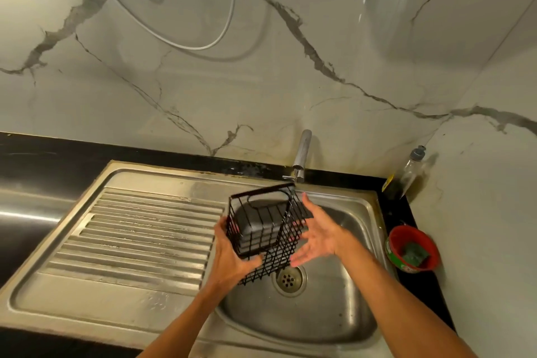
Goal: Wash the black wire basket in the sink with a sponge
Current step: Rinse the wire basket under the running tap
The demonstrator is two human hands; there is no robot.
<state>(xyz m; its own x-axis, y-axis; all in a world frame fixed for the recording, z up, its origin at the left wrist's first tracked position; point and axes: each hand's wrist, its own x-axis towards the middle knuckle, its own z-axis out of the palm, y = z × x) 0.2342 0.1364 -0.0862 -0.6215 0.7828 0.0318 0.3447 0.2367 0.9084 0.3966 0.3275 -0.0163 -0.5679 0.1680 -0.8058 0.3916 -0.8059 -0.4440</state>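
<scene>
The black wire basket [266, 229] is held in the air above the sink bowl [334, 314], tilted so that its open top faces the camera side and its far corner sits just below the tap [300, 154]. A dark tray-like insert [257, 227] is seen inside the basket, lying against its wire floor.

The left hand [232, 256] is closed around the basket's lower left edge, with the thumb across the front wires and the fingers hidden behind the frame. The right hand [318, 232] is open, fingers spread and extended, with the fingertips at the basket's right side; whether they actually touch the wire cannot be told. No sponge is held in either hand.

The drain strainer [289, 279] is visible directly below the basket. The ribbed draining board [139, 238] lies to the left of the bowl and is bare. Whether water is running from the tap cannot be told.

On the black counter [406, 212], to the right of the sink, a red bowl [414, 247] is noted, with a green scouring pad [414, 251] inside it. A clear bottle with a grey cap [412, 170] stands in the back corner against the marbled wall [261, 81]. White and black cables [226, 23] hang in loops on the wall above.
</scene>
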